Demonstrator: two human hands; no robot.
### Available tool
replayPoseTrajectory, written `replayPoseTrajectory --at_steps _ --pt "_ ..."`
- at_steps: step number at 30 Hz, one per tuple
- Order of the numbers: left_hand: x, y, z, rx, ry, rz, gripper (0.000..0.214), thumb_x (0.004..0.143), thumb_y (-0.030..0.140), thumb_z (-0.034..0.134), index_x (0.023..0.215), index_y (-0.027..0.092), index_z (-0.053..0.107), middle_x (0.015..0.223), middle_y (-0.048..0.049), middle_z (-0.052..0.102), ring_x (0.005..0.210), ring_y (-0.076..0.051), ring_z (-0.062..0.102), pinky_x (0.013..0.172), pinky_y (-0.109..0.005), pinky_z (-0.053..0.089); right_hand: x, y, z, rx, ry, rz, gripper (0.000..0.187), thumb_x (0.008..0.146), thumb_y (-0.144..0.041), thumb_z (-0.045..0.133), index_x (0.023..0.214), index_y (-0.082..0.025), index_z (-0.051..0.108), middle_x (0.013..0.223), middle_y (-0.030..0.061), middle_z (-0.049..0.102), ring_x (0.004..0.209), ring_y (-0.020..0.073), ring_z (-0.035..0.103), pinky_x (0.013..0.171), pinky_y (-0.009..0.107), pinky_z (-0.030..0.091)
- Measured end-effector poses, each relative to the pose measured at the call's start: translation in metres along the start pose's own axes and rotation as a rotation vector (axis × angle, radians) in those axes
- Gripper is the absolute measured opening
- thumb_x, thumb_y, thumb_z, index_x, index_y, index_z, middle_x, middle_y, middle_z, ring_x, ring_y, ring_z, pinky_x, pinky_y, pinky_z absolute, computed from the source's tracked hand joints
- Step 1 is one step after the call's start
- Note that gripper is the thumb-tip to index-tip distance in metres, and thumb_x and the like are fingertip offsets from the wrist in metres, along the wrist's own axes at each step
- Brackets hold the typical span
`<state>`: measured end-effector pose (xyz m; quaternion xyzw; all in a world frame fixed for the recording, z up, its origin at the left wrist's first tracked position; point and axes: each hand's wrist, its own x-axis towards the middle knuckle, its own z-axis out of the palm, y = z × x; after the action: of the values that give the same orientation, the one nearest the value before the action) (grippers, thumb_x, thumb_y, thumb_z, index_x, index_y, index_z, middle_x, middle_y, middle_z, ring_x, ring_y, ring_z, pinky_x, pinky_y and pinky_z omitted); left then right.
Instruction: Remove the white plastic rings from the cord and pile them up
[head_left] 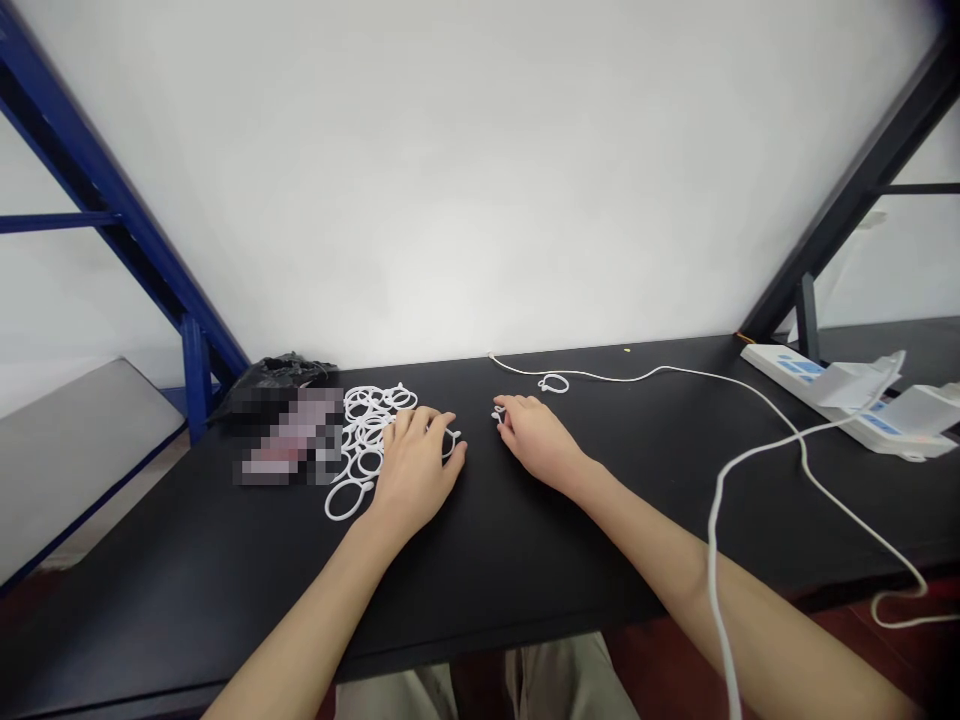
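Observation:
A heap of white plastic rings (pixel 360 400), each with a small knob, lies on the black table (pixel 480 560) left of centre. My left hand (pixel 416 460) rests at the right side of this heap, palm down, with its fingers and thumb apart. Between that thumb and index finger shows part of one white ring (pixel 450 442); the rest of it is hidden under the hand. To the right, my right hand (pixel 544 440) is closed, its fingertips around another white ring (pixel 496 413), mostly covered by the fingers. A single white ring (pixel 555 383) lies apart, beyond my right hand.
A black plastic bag (pixel 277 372) and a blurred-out patch (pixel 292 440) are beside the heap. On the right lies a white power strip (pixel 847 400) with plugs. A white cable (pixel 720 500) loops across the right side, over my forearm. A blue metal frame (pixel 127 220) rises at left.

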<state>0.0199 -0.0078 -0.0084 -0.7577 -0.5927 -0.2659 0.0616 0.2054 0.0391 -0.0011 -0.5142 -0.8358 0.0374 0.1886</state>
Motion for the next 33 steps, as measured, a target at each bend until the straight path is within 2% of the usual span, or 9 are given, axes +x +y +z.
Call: replayPoseTrajectory --at_steps 3,7,10,12,17,21,24,29,33 --pt "0.000 0.004 -0.003 -0.081 0.014 0.040 0.029 0.090 0.032 0.052 0.115 0.022 0.061 0.113 -0.0095 0.061 0.107 -0.028 0.048 0.092 -0.048 0.039 -0.007 -0.009 -0.003 0.128 0.051 0.000 0.043 0.087 -0.013 0.049 0.129 -0.009 0.055 0.093 0.0110 0.064 0.090 0.0234 0.057 0.087 0.039 0.046" --pt "0.000 0.006 -0.005 -0.157 0.036 0.068 0.035 0.089 0.036 0.055 0.122 0.021 0.056 0.119 -0.0087 0.061 0.111 -0.028 0.046 0.096 -0.047 0.037 -0.012 -0.020 -0.010 0.658 0.112 0.092 0.034 0.084 -0.018 0.052 0.117 -0.020 0.062 0.082 0.0014 0.061 0.074 0.0149 0.058 0.076 0.032 0.050" --pt "0.000 0.008 -0.007 -0.212 0.002 0.095 0.042 0.088 0.038 0.057 0.127 0.022 0.052 0.119 -0.0077 0.062 0.111 -0.027 0.046 0.097 -0.046 0.036 -0.012 -0.026 -0.018 1.130 0.015 0.142 0.025 0.083 -0.021 0.056 0.108 -0.021 0.061 0.081 -0.0015 0.060 0.074 0.0124 0.062 0.072 0.028 0.052" --pt "0.000 0.010 -0.009 -0.253 -0.037 0.108 0.042 0.088 0.038 0.058 0.127 0.023 0.052 0.113 -0.0066 0.064 0.106 -0.026 0.048 0.095 -0.045 0.038 -0.013 -0.029 -0.021 1.352 -0.069 0.171 0.022 0.082 -0.023 0.060 0.104 -0.019 0.059 0.080 -0.0017 0.060 0.077 0.0130 0.065 0.070 0.027 0.052" --pt "0.001 0.012 -0.015 -0.369 -0.076 0.055 0.040 0.089 0.034 0.057 0.127 0.025 0.053 0.101 -0.0044 0.064 0.098 -0.023 0.050 0.090 -0.041 0.042 -0.015 -0.032 -0.022 1.610 -0.199 0.173 0.024 0.079 -0.021 0.067 0.102 -0.019 0.057 0.082 -0.0018 0.061 0.081 0.0118 0.065 0.073 0.025 0.051" --pt "0.001 0.011 -0.015 -0.455 -0.045 0.011 0.037 0.087 0.035 0.060 0.123 0.028 0.055 0.104 -0.0025 0.064 0.100 -0.021 0.053 0.091 -0.038 0.044 -0.016 -0.030 -0.023 1.640 -0.229 0.147 0.026 0.079 -0.021 0.068 0.103 -0.019 0.058 0.085 -0.0007 0.063 0.081 0.0115 0.063 0.076 0.026 0.049" --pt "0.001 0.010 -0.013 -0.497 -0.030 -0.052 0.038 0.082 0.036 0.067 0.117 0.026 0.057 0.106 -0.0024 0.063 0.101 -0.021 0.055 0.091 -0.037 0.045 -0.016 -0.027 -0.022 1.559 -0.200 0.089 0.024 0.081 -0.019 0.066 0.104 -0.019 0.059 0.085 -0.0004 0.062 0.079 0.0114 0.061 0.076 0.027 0.048" --pt "0.002 0.007 -0.011 -0.450 -0.014 -0.025 0.039 0.083 0.035 0.065 0.119 0.023 0.055 0.105 -0.0034 0.063 0.102 -0.021 0.054 0.089 -0.039 0.046 -0.014 -0.026 -0.021 1.310 -0.122 0.022 0.024 0.084 -0.021 0.061 0.108 -0.019 0.061 0.091 0.0017 0.062 0.079 0.0117 0.059 0.077 0.029 0.049" --pt "0.002 0.007 -0.011 -0.376 -0.053 0.059 0.031 0.085 0.034 0.062 0.114 0.023 0.058 0.096 -0.0029 0.064 0.094 -0.023 0.052 0.084 -0.040 0.045 -0.015 -0.029 -0.021 0.981 0.028 -0.035 0.022 0.085 -0.024 0.061 0.106 -0.022 0.067 0.093 0.0015 0.063 0.076 0.0118 0.058 0.074 0.027 0.049"
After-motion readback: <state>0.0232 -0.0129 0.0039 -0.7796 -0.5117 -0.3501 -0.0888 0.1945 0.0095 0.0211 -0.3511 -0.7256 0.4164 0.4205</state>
